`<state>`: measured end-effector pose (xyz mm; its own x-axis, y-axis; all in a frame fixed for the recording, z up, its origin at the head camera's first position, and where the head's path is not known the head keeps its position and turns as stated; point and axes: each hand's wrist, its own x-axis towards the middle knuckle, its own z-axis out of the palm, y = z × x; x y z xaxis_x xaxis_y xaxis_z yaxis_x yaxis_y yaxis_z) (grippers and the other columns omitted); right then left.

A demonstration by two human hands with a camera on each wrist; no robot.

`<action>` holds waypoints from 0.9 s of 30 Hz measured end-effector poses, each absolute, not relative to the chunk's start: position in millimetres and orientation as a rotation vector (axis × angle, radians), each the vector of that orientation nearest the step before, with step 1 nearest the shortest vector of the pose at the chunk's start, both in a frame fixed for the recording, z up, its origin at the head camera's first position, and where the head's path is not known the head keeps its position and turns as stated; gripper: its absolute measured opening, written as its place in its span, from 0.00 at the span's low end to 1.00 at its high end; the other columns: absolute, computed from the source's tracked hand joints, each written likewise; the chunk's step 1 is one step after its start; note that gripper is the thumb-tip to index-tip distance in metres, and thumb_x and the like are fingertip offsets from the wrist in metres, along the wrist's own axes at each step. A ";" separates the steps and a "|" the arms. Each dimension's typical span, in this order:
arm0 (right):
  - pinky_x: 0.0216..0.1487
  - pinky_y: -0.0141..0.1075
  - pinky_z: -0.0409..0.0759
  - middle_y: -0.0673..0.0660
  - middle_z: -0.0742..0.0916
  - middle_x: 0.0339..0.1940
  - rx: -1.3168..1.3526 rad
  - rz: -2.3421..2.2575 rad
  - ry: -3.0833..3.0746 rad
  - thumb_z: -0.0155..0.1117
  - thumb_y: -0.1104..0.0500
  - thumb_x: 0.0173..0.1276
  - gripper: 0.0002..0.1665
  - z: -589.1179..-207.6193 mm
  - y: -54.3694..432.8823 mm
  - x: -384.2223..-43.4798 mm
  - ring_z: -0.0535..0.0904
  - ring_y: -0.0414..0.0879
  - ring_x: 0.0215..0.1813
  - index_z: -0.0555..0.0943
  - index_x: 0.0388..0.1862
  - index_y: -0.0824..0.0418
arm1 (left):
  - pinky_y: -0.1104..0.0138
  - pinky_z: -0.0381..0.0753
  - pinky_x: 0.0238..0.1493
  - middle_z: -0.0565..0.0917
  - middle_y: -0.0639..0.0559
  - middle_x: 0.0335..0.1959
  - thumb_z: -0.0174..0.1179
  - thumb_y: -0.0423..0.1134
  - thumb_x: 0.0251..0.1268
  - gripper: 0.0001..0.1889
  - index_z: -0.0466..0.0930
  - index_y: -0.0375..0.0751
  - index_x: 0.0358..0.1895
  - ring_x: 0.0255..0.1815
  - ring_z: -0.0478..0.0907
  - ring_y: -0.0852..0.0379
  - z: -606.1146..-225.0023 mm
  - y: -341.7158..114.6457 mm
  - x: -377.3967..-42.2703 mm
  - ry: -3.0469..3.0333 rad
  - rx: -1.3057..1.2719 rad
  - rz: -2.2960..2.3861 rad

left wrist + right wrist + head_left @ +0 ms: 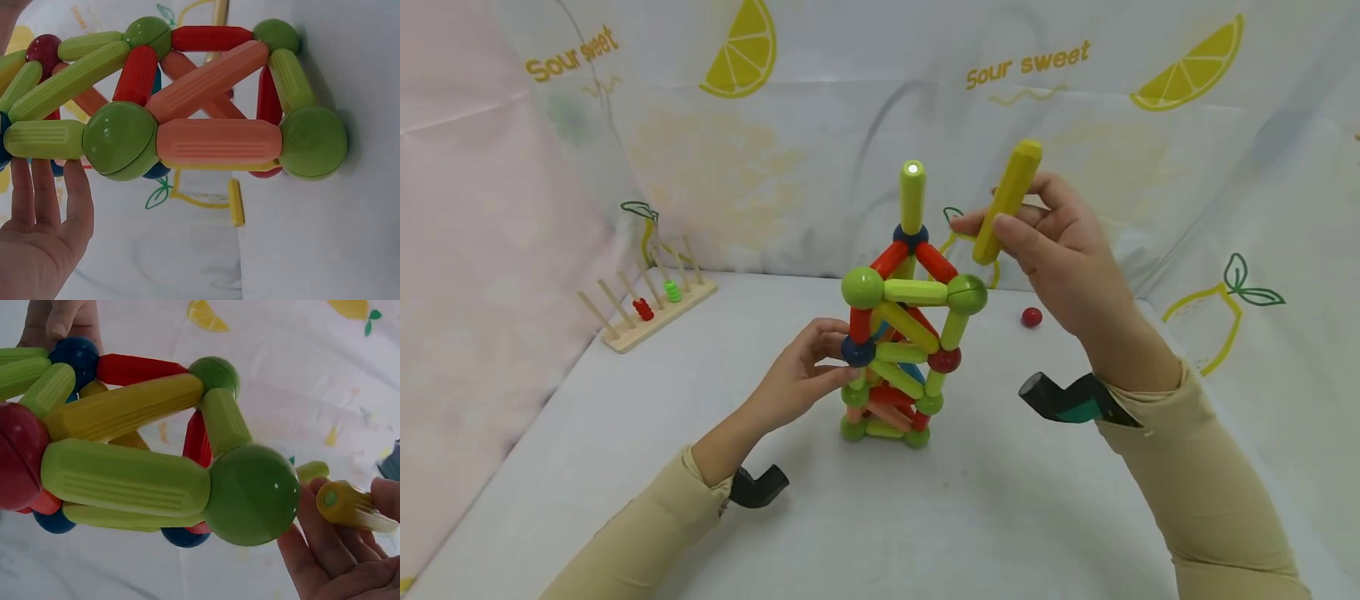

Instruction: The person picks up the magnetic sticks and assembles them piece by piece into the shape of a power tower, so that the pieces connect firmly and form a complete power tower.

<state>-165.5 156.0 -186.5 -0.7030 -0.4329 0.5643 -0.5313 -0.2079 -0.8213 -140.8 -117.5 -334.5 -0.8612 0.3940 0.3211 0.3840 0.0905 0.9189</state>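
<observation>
A tall tower of magnetic sticks and balls (916, 292) stands on the white table, with a light-green stick (912, 196) upright at its top. My left hand (805, 375) holds the tower's left side at a blue ball (857, 351), thumb in front and fingers behind. In the left wrist view its fingers (78, 194) touch a light-green stick (44, 139). To the right of the tower top, my right hand (1067, 258) pinches a yellow magnetic stick (1011, 196) between thumb and fingers. This stick (350, 506) is tilted and apart from the tower.
At the back left is a wooden peg rack (658, 312) with red and green pieces on it. A small red ball (1032, 317) lies back right. Behind the tower, a yellow bar (236, 202) shows near the table's back edge. Printed cloth (880, 108) hangs behind.
</observation>
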 end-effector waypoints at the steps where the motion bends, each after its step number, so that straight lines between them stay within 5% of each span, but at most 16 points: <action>1: 0.52 0.39 0.74 0.62 0.85 0.38 1.188 2.004 -1.991 0.50 0.70 0.69 0.10 -185.7 153.2 -162.6 0.80 0.55 0.46 0.68 0.48 0.65 | 0.62 0.78 0.46 0.75 0.42 0.49 0.58 0.27 0.62 0.22 0.64 0.40 0.58 0.48 0.75 0.47 -334.6 -117.6 -140.7 2.310 0.822 1.948; 10: 0.39 0.37 0.81 0.63 0.85 0.34 1.132 1.598 -2.266 0.59 0.71 0.64 0.15 -191.5 144.4 -160.1 0.82 0.51 0.37 0.69 0.48 0.68 | 0.62 0.78 0.47 0.75 0.41 0.50 0.58 0.27 0.62 0.22 0.64 0.39 0.58 0.49 0.74 0.47 -333.4 -116.4 -140.8 2.294 0.812 1.955; 17: 0.38 0.34 0.80 0.57 0.84 0.35 1.140 1.577 -2.235 0.65 0.61 0.62 0.20 -195.4 147.1 -167.5 0.82 0.48 0.36 0.72 0.50 0.67 | 0.62 0.78 0.47 0.75 0.41 0.50 0.58 0.27 0.62 0.22 0.64 0.39 0.58 0.49 0.74 0.47 -332.9 -116.9 -139.5 2.292 0.802 1.962; 22: 0.47 0.35 0.77 0.58 0.83 0.37 1.138 1.833 -2.018 0.61 0.58 0.66 0.20 -220.7 164.1 -207.3 0.80 0.48 0.39 0.74 0.49 0.73 | 0.63 0.77 0.48 0.75 0.41 0.50 0.58 0.27 0.62 0.22 0.63 0.38 0.58 0.49 0.74 0.47 -333.3 -117.2 -139.5 2.298 0.812 1.957; 27: 0.48 0.38 0.74 0.60 0.81 0.39 0.790 1.368 -2.575 0.55 0.68 0.66 0.11 -282.3 173.2 -264.7 0.75 0.49 0.42 0.73 0.45 0.74 | 0.63 0.78 0.48 0.74 0.40 0.51 0.58 0.26 0.62 0.23 0.63 0.38 0.58 0.49 0.74 0.47 -333.4 -117.4 -139.7 2.298 0.818 1.961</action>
